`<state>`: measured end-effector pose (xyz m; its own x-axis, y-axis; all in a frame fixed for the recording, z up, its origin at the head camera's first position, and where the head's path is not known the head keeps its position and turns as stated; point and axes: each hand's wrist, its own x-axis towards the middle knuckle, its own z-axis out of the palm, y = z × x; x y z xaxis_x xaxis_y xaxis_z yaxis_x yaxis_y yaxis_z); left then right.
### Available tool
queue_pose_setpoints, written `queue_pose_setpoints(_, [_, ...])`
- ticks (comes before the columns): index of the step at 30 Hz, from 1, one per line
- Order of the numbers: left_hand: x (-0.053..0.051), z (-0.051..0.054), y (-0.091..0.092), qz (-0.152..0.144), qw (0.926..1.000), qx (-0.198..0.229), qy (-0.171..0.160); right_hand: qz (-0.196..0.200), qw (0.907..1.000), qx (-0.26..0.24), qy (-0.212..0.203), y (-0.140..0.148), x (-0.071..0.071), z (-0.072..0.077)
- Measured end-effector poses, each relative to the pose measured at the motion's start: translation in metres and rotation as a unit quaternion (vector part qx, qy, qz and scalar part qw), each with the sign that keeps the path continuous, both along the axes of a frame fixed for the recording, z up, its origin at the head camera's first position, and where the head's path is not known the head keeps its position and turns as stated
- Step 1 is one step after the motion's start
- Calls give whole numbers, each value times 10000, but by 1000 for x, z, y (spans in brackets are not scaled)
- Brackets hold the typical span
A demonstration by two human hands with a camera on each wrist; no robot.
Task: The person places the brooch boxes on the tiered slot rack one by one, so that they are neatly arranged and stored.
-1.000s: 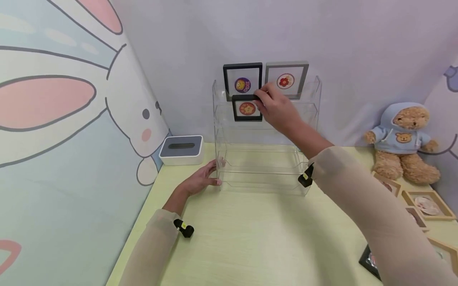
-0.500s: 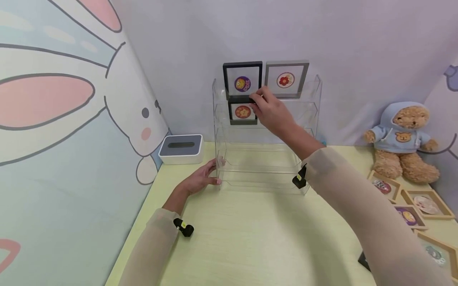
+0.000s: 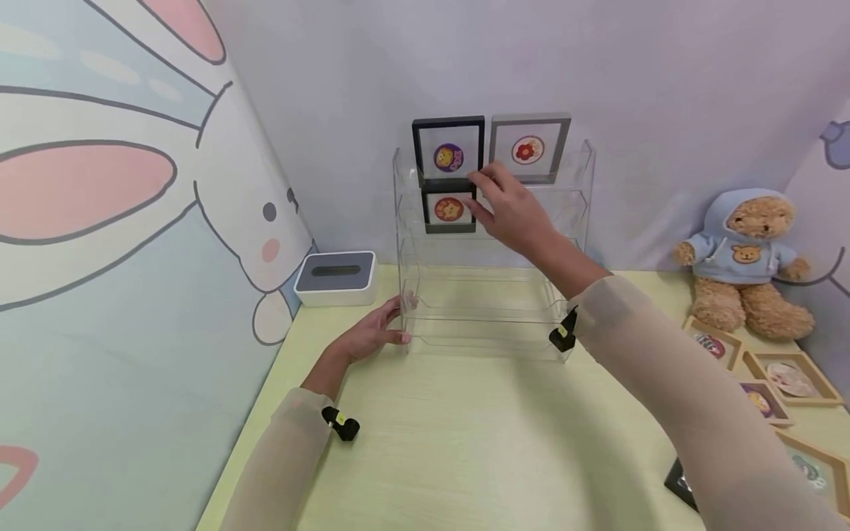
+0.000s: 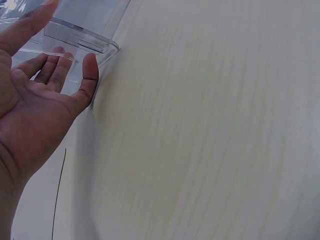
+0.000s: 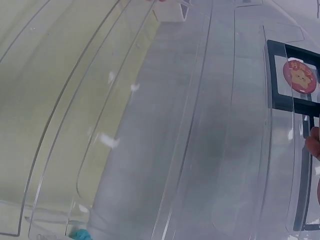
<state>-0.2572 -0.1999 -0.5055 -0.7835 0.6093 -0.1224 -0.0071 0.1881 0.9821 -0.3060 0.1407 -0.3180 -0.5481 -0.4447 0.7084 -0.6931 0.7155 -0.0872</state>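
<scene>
The right hand (image 3: pixel 513 210) is loosely spread, thumb and forefinger parted at the right edge of the small frame (image 3: pixel 448 209), though whether a fingertip touches it is hard to tell. That frame stands on the clear rack's (image 3: pixel 488 321) second tier, below the large black frame (image 3: pixel 448 157). The left hand (image 3: pixel 367 335) grips the rack's lower left side, thumb in front.

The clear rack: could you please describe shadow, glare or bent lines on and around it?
Head view: a soft shadow stretches over the table, from near the clear rack down beside the right sleeve; left wrist view: a dim shadow band beside the left hand, bright glare on the clear rack at upper left; right wrist view: small white glints, rack edges bowed, perhaps by the lens.
</scene>
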Motion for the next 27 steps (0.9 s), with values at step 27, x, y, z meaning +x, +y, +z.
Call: queue_pose_setpoints(27, [1, 1, -1, 29, 10000, -13, -60, -432, 9988, 216, -83, 212, 112, -51])
